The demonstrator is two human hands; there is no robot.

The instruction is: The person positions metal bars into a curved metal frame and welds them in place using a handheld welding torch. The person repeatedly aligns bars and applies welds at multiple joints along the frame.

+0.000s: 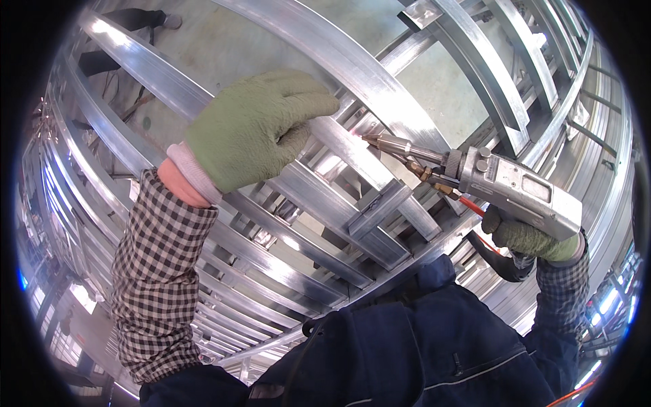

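Observation:
My right hand, in a green work glove, is shut around the handle of a silver metal handheld laser welding torch. An orange hose runs beneath the torch. Its copper-coloured nozzle points left, close to a shiny metal bar and a joint where a small reddish glow shows. My left hand, in a green glove, lies over the bars left of the nozzle; its fingers are together and bent, and their undersides are hidden, so I cannot tell whether they grip a bar. A short metal channel piece lies across two bars below the nozzle.
Long parallel metal bars form a frame before me, with a cross rail along its near edge. More metal frames stand at the upper right. Another person's leg and shoe show at the upper left. Sparks appear at the far left.

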